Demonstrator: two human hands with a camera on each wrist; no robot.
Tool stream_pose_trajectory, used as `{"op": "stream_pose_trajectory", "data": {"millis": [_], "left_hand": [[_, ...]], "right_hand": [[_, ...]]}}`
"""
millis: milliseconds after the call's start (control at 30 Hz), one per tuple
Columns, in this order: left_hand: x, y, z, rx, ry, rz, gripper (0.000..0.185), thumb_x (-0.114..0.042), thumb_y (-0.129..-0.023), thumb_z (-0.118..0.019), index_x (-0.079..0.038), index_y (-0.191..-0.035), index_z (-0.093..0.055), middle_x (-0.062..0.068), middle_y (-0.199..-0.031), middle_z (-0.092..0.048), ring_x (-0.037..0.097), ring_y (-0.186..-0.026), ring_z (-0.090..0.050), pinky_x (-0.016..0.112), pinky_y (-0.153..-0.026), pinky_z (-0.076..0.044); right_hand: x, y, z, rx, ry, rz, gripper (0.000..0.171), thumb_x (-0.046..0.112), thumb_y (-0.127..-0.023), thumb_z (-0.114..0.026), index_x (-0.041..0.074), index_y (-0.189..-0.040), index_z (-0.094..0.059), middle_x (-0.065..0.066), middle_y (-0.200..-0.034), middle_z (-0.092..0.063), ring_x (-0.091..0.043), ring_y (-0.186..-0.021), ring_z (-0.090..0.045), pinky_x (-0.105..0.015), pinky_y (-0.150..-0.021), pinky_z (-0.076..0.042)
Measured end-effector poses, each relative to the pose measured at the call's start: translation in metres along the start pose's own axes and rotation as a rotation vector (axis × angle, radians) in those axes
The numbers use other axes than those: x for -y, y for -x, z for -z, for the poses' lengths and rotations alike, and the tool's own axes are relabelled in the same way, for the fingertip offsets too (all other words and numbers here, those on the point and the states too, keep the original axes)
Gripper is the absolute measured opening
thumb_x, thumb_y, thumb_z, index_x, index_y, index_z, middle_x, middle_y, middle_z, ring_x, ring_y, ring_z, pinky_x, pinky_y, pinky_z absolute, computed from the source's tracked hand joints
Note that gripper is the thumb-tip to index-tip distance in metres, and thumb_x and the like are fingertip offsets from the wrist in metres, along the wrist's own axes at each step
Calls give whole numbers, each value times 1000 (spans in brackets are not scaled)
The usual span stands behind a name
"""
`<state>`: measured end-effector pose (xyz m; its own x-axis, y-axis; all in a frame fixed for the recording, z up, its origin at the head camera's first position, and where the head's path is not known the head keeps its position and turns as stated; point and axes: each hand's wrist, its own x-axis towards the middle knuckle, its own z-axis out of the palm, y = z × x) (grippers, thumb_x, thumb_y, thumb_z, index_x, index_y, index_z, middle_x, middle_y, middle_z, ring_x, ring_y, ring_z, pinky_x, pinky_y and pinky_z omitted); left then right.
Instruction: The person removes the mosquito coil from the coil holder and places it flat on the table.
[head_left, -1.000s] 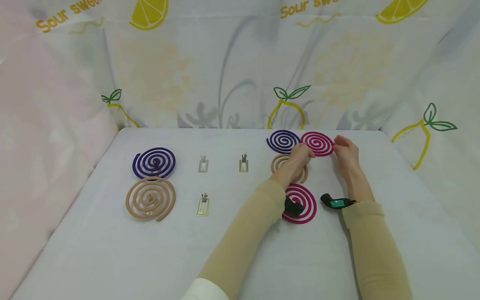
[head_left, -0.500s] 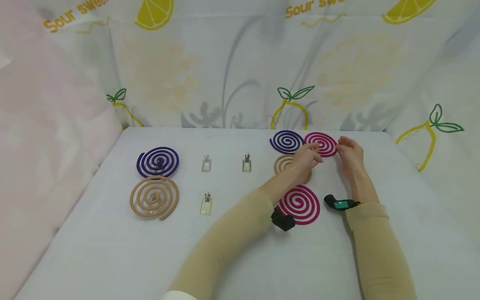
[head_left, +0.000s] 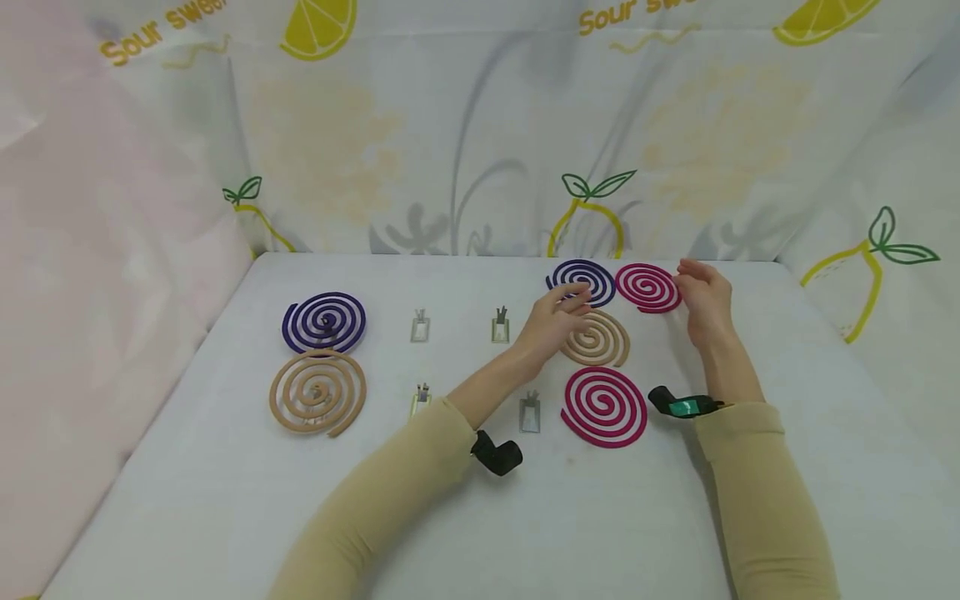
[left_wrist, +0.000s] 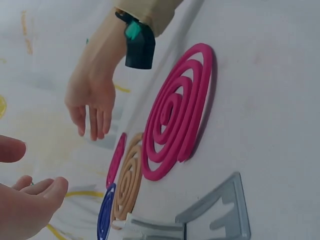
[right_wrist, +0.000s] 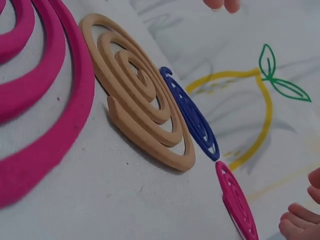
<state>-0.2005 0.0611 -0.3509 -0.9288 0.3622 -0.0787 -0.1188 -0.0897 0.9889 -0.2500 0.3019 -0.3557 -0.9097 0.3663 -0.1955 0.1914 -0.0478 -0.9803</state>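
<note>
- Your left hand is released, fingers relaxed and holding nothing, above the surface; seen from the head, it overlaps the left edges of the right-hand blue coil and the right-hand tan coil.
- Your right hand is also released, loosely extended just beside the right edge of the far pink coil.
- That far pink coil lies flat at the back right, beside the right-hand blue coil; the right-hand tan coil is in front of the blue one, and the near pink coil is in front of the tan.
- You have six coils: two blue, two tan and two pink. The left-hand blue coil and left-hand tan coil make up the left group; both seem to rest on stands, though their windings partly hide what is beneath.
- Four metal stands show between the groups, one partly behind your left forearm.
- Compared with a second ago, your left hand is away from the far pink coil and further left, your right hand's fingers are slightly higher, and the near right stand, hidden then by your left arm, now shows.
</note>
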Motion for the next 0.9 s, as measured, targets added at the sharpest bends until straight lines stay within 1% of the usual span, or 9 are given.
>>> {"op": "stream_pose_trajectory", "data": {"millis": [100,200,267,367,500,633,733,800,900], "left_hand": [[-1,7,10,2,-17,-18,60,8,-89,-53,-4,-146,-45,13,-150,-50,28,-137,-50,35,-113,-43],[-3,15,20,8,-60,-42,59,7,-88,-51,-4,-146,-44,14,-151,-49,28,-137,-49,37,-115,-41],[-3,20,27,6,-102,-57,58,6,-89,-51,-4,-146,-45,14,-150,-50,27,-138,-49,37,-114,-42],[-2,29,38,3,-145,-73,57,5,-89,-51,-3,-145,-45,14,-150,-50,27,-138,-49,37,-114,-43],[0,39,51,2,-143,-84,55,7,-90,-51,-1,-144,-45,17,-150,-50,29,-138,-48,36,-114,-43],[-1,49,62,-5,-147,-95,53,7,-91,-50,-1,-144,-45,17,-149,-50,29,-138,-49,36,-113,-43],[-2,57,71,-11,-169,-113,52,6,-92,-50,-1,-143,-46,17,-149,-51,28,-137,-50,36,-113,-43],[-2,62,78,-15,-186,-133,52,6,-91,-50,0,-143,-46,19,-148,-51,30,-137,-50,36,-113,-42],[-3,71,92,-11,-210,-169,52,7,-91,-50,1,-143,-46,20,-148,-50,33,-137,-49,38,-114,-42]], "right_hand": [[1,2,-2,15,-19,7,52,9,-102,-47,7,-153,-38,-1,-136,-48,-17,-139,-36,-26,-121,-27],[2,4,-3,28,-29,13,51,8,-102,-45,6,-152,-38,7,-122,-50,-16,-136,-38,-27,-122,-27],[3,5,-5,40,-58,21,50,7,-102,-46,4,-151,-39,8,-114,-51,-15,-132,-42,-28,-122,-27],[6,7,-8,62,-119,39,49,4,-101,-48,1,-149,-41,8,-109,-52,-12,-125,-46,-29,-121,-29],[12,13,-14,92,-166,71,42,1,-99,-51,2,-141,-47,7,-107,-54,-12,-122,-49,-29,-120,-31],[20,22,-21,108,-190,102,32,1,-99,-53,6,-130,-53,7,-107,-57,-13,-121,-51,-29,-120,-31],[23,30,-28,119,-178,129,26,2,-99,-53,9,-124,-56,6,-109,-58,-12,-116,-54,-30,-119,-33],[24,35,-33,138,-162,148,26,3,-99,-53,9,-125,-57,4,-112,-58,-12,-114,-54,-31,-119,-34],[26,44,-43,178,-125,172,30,5,-100,-53,8,-130,-56,2,-118,-58,-15,-119,-53,-29,-116,-38]]}}
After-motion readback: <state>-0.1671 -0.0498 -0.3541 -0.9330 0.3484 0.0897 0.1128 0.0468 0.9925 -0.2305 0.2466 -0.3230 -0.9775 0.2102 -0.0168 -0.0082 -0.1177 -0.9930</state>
